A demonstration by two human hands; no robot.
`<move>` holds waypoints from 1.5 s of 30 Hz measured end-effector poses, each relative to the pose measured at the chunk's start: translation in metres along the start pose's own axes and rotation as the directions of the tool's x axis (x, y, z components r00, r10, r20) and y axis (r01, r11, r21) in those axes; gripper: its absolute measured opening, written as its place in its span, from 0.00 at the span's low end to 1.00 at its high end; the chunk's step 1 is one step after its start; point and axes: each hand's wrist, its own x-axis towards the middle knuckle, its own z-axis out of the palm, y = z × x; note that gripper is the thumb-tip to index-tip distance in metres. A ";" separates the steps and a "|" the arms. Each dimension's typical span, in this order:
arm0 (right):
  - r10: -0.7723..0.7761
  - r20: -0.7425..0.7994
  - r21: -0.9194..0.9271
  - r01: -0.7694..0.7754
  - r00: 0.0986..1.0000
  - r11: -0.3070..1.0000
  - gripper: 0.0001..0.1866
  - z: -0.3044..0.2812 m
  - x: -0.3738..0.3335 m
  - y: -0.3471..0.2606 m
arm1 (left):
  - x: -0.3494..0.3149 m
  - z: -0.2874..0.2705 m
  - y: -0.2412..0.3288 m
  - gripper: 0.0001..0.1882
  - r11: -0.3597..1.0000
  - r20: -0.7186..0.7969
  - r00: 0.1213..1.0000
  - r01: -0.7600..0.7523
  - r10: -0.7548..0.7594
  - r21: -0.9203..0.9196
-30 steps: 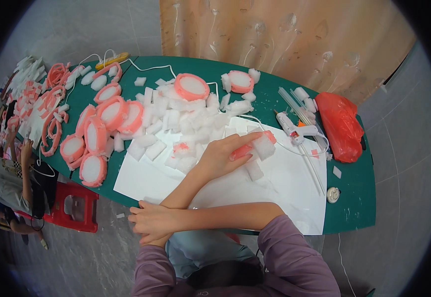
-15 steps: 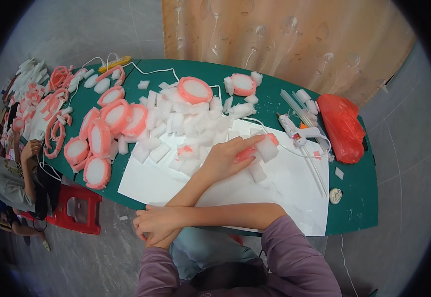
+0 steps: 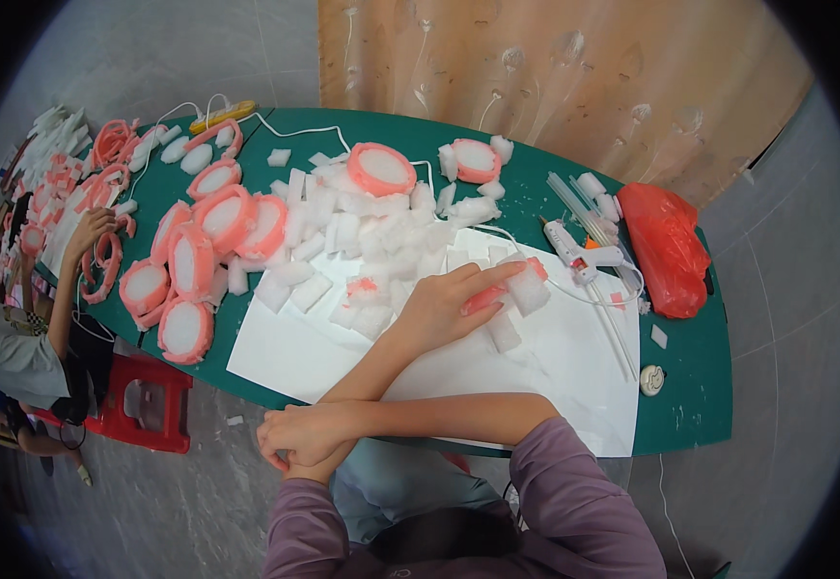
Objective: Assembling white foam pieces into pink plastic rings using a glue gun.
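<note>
My forearms cross over the table's near edge. My left hand [image 3: 444, 307] reaches up to the right, index finger stretched out, gripping a pink and white foam piece [image 3: 482, 302]. A white foam block [image 3: 528, 289] with a pink edge lies at its fingertips. Underneath is a large white sheet [image 3: 555, 372]. My right hand [image 3: 306, 434] lies across my left forearm with its fingers curled round it; the fingertips are partly hidden. Left of my left hand, white foam blocks [image 3: 312, 291] lie on the sheet, some with pink bits.
A white glue gun [image 3: 574, 253], clear sticks [image 3: 574, 207] and a red plastic bag [image 3: 666, 256] lie on the right. Pink-rimmed foam rounds [image 3: 191, 262] and a white foam pile [image 3: 381, 232] cover the left and middle. A co-worker's hand [image 3: 95, 229] is at far left, near a red stool [image 3: 145, 405].
The co-worker's hand at the far left has moved up and away over the pink foam strips. My hands have hardly moved; the whole view has shifted slightly.
</note>
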 end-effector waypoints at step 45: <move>-0.021 -0.137 0.176 0.045 0.990 0.983 0.10 -0.007 -0.003 0.013 | 0.000 0.001 0.001 0.26 1.000 0.003 1.000 0.010 -0.010 0.025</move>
